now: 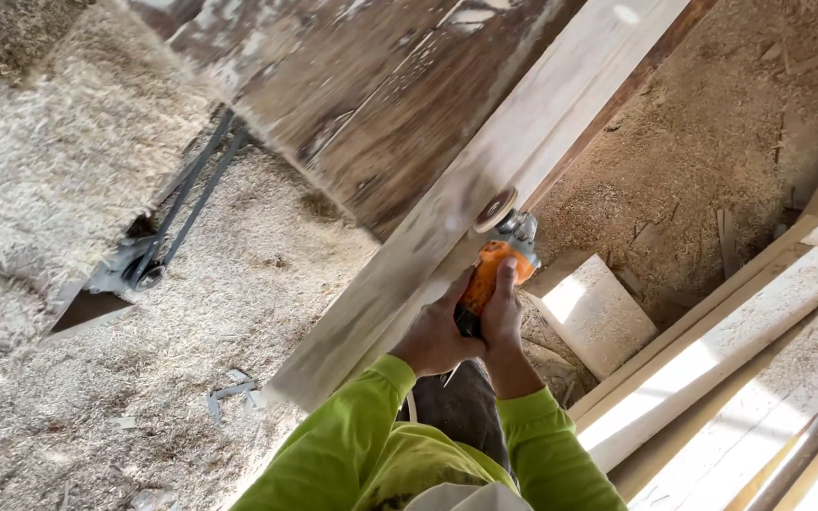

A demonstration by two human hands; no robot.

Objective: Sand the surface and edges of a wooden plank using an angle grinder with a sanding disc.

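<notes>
Both my hands grip an orange angle grinder [494,260]. My left hand [435,333] wraps the rear of its body, and my right hand [504,317] holds it from the right side. The grinder's round disc [495,209] presses against the edge of a long pale wooden plank [485,180] that runs diagonally from upper right to lower left. A darker, worn wooden board [381,104] lies beside the plank on its left. My sleeves are bright yellow-green.
Sawdust and wood shavings [97,312] cover the floor at left and the ground at upper right. A metal frame with a wheel [149,270] shows at left. Several pale timber lengths [712,360] and a wooden block [594,312] lie at right.
</notes>
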